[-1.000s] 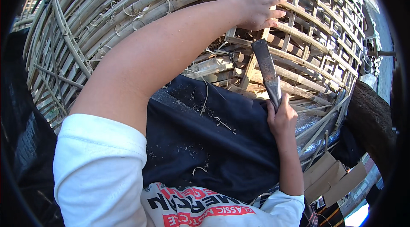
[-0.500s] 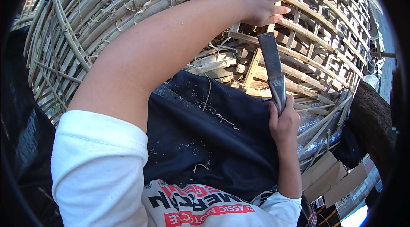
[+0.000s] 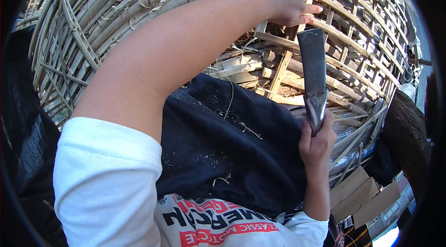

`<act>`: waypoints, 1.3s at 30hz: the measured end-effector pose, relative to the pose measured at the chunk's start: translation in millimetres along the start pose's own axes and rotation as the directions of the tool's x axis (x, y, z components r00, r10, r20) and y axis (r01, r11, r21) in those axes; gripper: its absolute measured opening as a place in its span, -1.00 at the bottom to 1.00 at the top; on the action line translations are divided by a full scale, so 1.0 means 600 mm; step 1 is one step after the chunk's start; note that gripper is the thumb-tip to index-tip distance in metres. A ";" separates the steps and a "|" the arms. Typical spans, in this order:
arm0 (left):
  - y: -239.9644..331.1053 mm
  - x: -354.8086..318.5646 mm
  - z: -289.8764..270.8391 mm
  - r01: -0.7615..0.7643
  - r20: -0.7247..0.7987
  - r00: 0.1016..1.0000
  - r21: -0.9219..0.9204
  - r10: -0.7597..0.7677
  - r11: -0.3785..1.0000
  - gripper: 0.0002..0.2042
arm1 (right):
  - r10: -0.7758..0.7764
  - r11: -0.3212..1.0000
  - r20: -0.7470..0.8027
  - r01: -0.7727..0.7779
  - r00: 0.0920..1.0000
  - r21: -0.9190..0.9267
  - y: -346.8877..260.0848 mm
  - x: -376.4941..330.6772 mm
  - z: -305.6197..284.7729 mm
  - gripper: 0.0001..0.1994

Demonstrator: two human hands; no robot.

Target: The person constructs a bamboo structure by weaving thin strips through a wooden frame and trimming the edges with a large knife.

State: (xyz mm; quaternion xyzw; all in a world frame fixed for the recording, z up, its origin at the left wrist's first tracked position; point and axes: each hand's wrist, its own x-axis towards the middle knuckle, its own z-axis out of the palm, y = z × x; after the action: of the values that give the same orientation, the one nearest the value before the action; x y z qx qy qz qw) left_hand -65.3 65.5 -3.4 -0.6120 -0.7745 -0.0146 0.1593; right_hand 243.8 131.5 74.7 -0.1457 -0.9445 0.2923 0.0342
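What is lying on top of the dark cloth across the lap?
Pale wood shavings and thin curled fibres lie scattered on the dark cloth. The left forearm covers its left part, and its far edge is hidden under the bamboo basket frame.

— What sort of place is this?
— An open-air basketry workshop: a big woven bamboo frame (image 3: pixel 139 24) in sunlight, wood shavings (image 3: pixel 223 179) on a dark lap cloth (image 3: pixel 223 144), flattened cardboard boxes (image 3: pixel 362 193) alongside.

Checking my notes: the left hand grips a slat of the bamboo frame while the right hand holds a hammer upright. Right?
Not quite. The head view shows the right hand holding a broad flat blade, not a hammer. The left hand does grip a slat of the bamboo frame.
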 end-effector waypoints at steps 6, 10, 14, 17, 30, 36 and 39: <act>0.000 0.014 -0.002 0.013 0.004 1.000 0.023 -0.013 1.000 -0.55 | 0.109 0.942 0.108 -0.068 0.988 -0.330 0.119 0.007 0.055 -0.60; 0.001 -0.002 0.008 -0.008 -0.009 1.000 0.024 0.009 1.000 -0.56 | 0.129 0.989 0.092 -0.122 0.987 -0.083 0.046 0.001 0.015 -0.57; -0.014 -0.008 -0.080 -0.114 -0.014 0.993 -0.134 0.113 0.984 -0.55 | -0.159 0.967 -0.243 0.200 0.957 0.157 0.069 -0.029 0.016 -0.55; -0.017 0.011 -0.056 -0.082 0.192 0.975 -0.164 0.113 0.983 -0.47 | 0.098 0.954 0.086 -0.069 0.991 -0.290 0.090 0.013 0.045 -0.59; -0.011 0.014 -0.059 -0.056 0.203 0.975 -0.173 0.091 0.983 -0.45 | 0.018 0.940 0.117 0.023 0.993 -0.340 0.110 0.009 0.059 -0.62; -0.015 0.010 -0.058 -0.068 0.236 0.966 -0.169 0.107 0.983 -0.45 | -0.113 0.994 -0.025 0.112 0.993 -0.009 0.056 -0.013 0.010 -0.59; -0.009 0.015 -0.060 -0.045 0.258 0.961 -0.199 0.097 0.979 -0.44 | -0.203 0.973 -0.185 0.219 0.962 0.071 0.064 -0.019 0.015 -0.57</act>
State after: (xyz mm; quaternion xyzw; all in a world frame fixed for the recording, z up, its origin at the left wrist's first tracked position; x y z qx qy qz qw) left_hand -64.3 64.9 33.9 -0.6484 -0.7613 -0.0006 -0.0054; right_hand 262.9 153.3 46.0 -0.0680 -0.9337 0.3155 0.1552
